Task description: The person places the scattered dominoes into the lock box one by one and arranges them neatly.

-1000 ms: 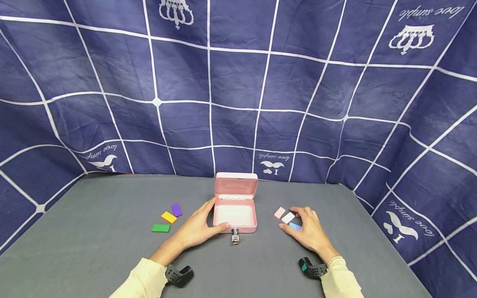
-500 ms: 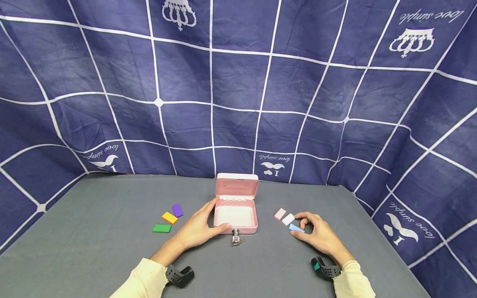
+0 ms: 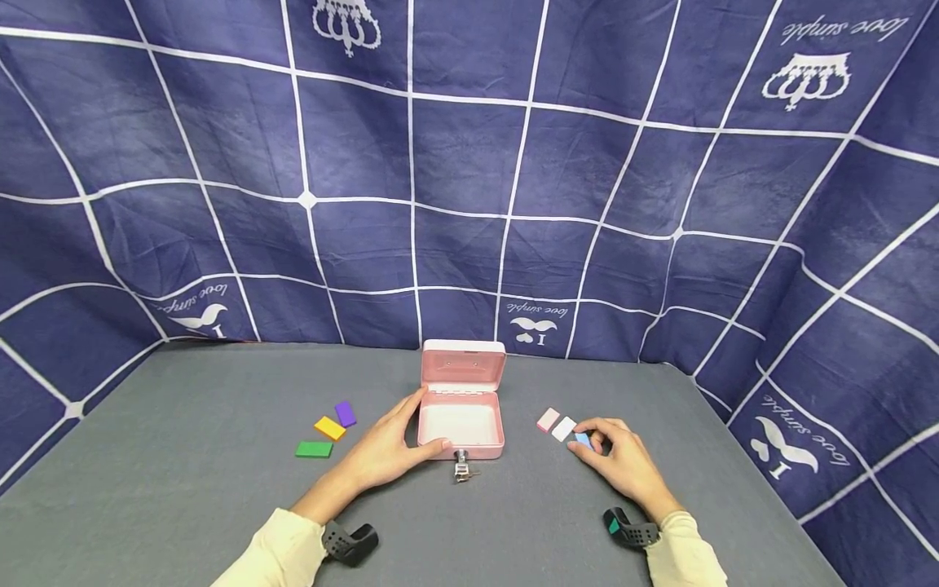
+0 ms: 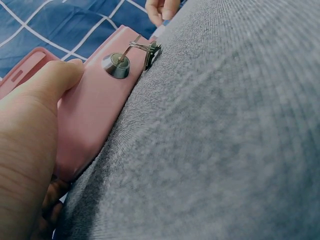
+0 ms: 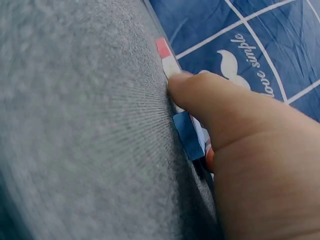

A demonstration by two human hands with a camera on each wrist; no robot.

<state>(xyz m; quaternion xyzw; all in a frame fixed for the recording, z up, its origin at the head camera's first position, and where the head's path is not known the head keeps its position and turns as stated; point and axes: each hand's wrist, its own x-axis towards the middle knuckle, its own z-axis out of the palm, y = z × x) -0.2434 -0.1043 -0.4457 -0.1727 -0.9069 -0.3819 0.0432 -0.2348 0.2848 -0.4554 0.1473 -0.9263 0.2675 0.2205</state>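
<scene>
An open pink cash box (image 3: pixel 462 450), its lid raised at the back, sits mid-table with a key in its front lock. My left hand (image 3: pixel 389 444) holds its left side, thumb over the front rim and fingers along the side wall. In the left wrist view the lock (image 4: pixel 116 66) shows with its key ring. To the right of the box, my right hand (image 3: pixel 623 461) has its thumb and curled fingers around a small blue block (image 5: pixel 189 136), partly hidden by them in the head view. A white block (image 3: pixel 563 429) and a pink block (image 3: pixel 547 420) lie just left of those fingertips.
Left of the left hand lie a green block (image 3: pixel 314 449), an orange block (image 3: pixel 330 428) and a purple block (image 3: pixel 346 413). The grey table (image 3: pixel 220 505) ends at a blue patterned curtain (image 3: pixel 367 244) behind the box.
The right hand first drew back to the right, uncovering the blue block, then came in again and closed its thumb and fingers around it. The left hand has stayed on the box.
</scene>
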